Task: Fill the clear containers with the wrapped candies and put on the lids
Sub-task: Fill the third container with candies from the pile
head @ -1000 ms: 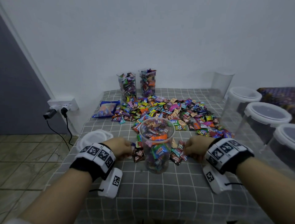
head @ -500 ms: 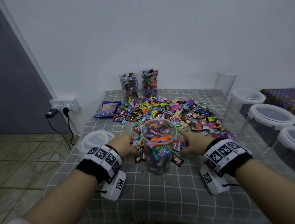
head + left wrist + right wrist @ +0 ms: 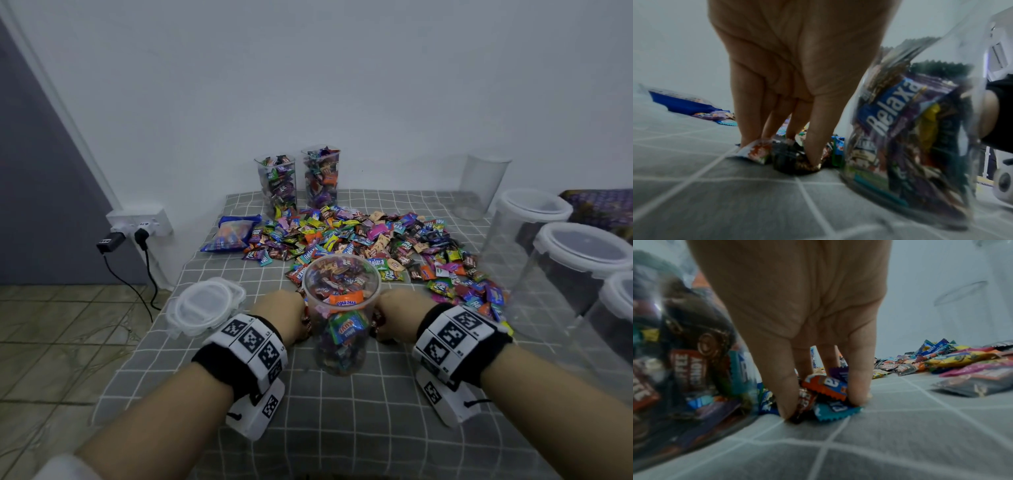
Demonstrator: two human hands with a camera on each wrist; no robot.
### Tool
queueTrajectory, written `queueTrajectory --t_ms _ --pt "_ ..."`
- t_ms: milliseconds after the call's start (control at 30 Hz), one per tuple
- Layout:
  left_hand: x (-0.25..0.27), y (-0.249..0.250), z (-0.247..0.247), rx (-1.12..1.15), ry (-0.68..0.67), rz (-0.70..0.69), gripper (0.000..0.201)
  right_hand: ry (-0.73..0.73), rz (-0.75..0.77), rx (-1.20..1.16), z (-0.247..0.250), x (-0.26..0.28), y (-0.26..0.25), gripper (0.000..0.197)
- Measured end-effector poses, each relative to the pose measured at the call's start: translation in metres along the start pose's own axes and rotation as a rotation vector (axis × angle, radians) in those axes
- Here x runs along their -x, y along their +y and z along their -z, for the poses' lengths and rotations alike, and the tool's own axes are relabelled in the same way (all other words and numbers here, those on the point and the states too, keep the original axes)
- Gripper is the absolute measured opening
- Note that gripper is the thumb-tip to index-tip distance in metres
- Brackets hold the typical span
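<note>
A clear container (image 3: 342, 329), nearly full of wrapped candies, stands on the checked cloth between my hands. My left hand (image 3: 282, 308) is at its left side, fingers pointing down. In the left wrist view my left hand (image 3: 783, 151) pinches a few candies (image 3: 760, 151) against the cloth, beside the container (image 3: 910, 129). My right hand (image 3: 394, 315) is at the container's right side. In the right wrist view my right hand (image 3: 822, 402) grips an orange-blue candy (image 3: 826, 386) and others, beside the container (image 3: 684, 353). The main candy pile (image 3: 376, 240) lies behind.
White-rimmed clear lids (image 3: 205, 308) lie at the left. Two filled containers (image 3: 277, 181) stand at the back by the wall, beside a blue candy bag (image 3: 229, 233). An empty clear cup (image 3: 481, 185) and lidded empty containers (image 3: 579, 260) line the right. Wall socket with plugs (image 3: 137, 226) at left.
Both hands have moved inward, drawing candies up against the sides of the centre container, and their fingers have closed on small heaps.
</note>
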State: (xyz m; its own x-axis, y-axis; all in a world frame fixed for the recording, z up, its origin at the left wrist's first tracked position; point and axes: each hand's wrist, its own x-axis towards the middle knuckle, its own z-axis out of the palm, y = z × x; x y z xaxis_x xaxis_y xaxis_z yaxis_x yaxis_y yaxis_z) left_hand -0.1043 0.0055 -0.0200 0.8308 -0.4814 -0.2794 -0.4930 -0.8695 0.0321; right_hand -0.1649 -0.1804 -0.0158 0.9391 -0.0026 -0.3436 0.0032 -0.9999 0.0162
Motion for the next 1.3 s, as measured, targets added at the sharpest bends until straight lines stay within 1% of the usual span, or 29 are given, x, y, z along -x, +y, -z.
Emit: queueTrajectory --t_ms 333,467,600,833,867,933,967,1133,1233,1300 --pt "-0.003 -0.003 -0.005 -0.002 0.098 0.028 0.021 0.038 0.015 0.039 -0.001 -0.004 0.000 0.028" --pt "-0.007 -0.007 -0.008 0.007 0.116 0.053 0.015 0.078 0.024 0.002 -0.002 -0.004 0.000 0.027" --pt "-0.007 -0.009 -0.008 0.035 0.133 0.052 0.014 0.115 0.018 -0.038 -0.002 -0.003 0.002 0.027" --pt "-0.003 -0.010 -0.004 0.138 0.196 0.042 0.006 0.254 -0.010 -0.197 0.003 0.003 0.007 0.023" --pt "-0.002 -0.011 -0.003 0.153 0.204 0.050 0.011 0.275 -0.015 -0.228 0.004 0.005 0.009 0.023" --pt "0.001 -0.012 -0.002 0.198 0.214 0.068 0.028 0.314 -0.029 -0.302 0.006 0.009 0.012 0.022" --pt "0.002 -0.012 -0.001 0.222 0.220 0.075 0.032 0.330 -0.036 -0.334 0.008 0.010 0.013 0.021" --pt "0.009 -0.018 0.006 0.369 0.227 0.073 0.030 0.447 -0.052 -0.438 0.029 0.022 0.016 0.019" --pt "0.013 -0.021 0.013 0.474 0.282 0.064 0.032 0.550 -0.011 -0.485 0.046 0.032 0.017 0.019" --pt "0.017 -0.021 0.021 0.553 0.335 0.057 0.029 0.627 0.034 -0.504 0.057 0.040 0.014 0.019"
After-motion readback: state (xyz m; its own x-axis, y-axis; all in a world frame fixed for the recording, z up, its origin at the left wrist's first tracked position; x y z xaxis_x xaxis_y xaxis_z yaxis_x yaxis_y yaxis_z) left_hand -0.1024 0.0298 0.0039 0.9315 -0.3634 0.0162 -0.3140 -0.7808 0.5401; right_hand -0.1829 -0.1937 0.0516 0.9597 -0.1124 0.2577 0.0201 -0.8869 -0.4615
